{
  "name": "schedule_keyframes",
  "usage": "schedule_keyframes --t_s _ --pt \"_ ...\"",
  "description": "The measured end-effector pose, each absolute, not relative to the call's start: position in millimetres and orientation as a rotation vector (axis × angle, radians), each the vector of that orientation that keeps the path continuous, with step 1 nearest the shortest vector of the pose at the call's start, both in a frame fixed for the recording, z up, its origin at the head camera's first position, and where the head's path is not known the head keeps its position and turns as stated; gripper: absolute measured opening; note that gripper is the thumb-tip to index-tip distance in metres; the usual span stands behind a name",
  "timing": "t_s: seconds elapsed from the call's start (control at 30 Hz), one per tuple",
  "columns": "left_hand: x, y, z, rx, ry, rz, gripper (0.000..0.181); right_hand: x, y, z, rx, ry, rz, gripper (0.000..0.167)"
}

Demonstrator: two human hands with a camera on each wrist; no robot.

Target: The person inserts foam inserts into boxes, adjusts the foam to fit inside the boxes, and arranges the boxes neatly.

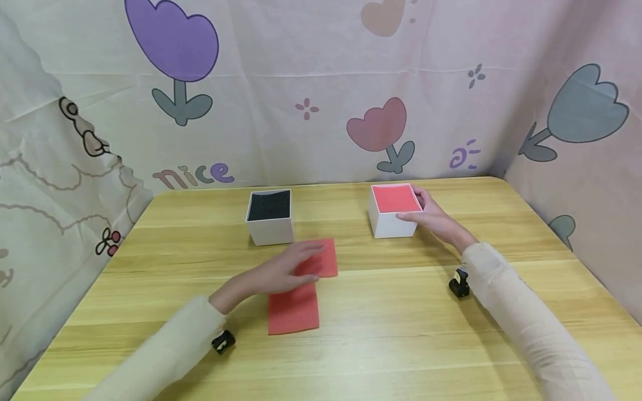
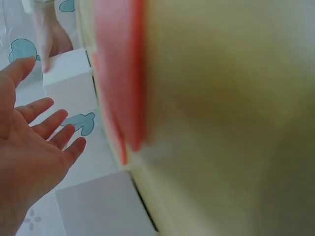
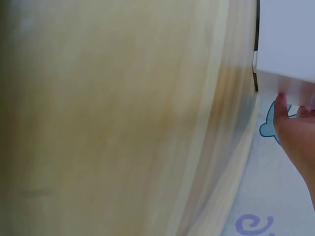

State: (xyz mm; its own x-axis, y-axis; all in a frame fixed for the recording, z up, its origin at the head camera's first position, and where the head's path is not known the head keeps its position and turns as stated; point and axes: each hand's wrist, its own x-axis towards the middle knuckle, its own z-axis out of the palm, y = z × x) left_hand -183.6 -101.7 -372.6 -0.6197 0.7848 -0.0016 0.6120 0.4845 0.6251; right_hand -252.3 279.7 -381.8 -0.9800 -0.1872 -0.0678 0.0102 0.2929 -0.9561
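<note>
My left hand [image 1: 278, 272] hovers over two flat red pieces, perhaps felt or paper, with its fingers spread and nothing held. One red piece [image 1: 294, 313] lies nearer me; the other red piece [image 1: 329, 257] lies farther back, partly behind the hand. Their overlap is hidden under my hand. At the back right, my right hand [image 1: 435, 216] grips the right side of a white box [image 1: 393, 225], thumb at the front and fingers behind. Red material [image 1: 394, 198] fills that box's top. The right wrist view shows thumb and fingertips [image 3: 280, 101] against the box wall.
A second white box [image 1: 271, 231] with black material inside stands left of the red one, just behind the red pieces. The wooden table [image 1: 391, 334] ends at a printed cloth backdrop [image 1: 281, 133]. A black wrist device [image 1: 458, 283] hangs at each sleeve.
</note>
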Motion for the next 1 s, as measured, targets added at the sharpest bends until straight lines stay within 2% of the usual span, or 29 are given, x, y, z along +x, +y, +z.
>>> schedule_keyframes --t_s 0.27,0.47,0.67,1.0 --pt "-156 -134 -390 0.989 2.419 0.891 0.071 -254 278 -383 -0.159 2.386 -1.757 0.096" --pt "-141 -150 -390 0.930 2.442 0.886 0.075 -252 279 -382 -0.170 2.384 -1.778 0.093" --pt "-130 -159 -390 0.837 2.459 0.821 0.088 -252 279 -381 -0.181 2.378 -1.789 0.091" --pt "-126 -158 -393 0.894 2.486 0.724 0.107 -252 278 -381 -0.183 2.368 -1.803 0.091"
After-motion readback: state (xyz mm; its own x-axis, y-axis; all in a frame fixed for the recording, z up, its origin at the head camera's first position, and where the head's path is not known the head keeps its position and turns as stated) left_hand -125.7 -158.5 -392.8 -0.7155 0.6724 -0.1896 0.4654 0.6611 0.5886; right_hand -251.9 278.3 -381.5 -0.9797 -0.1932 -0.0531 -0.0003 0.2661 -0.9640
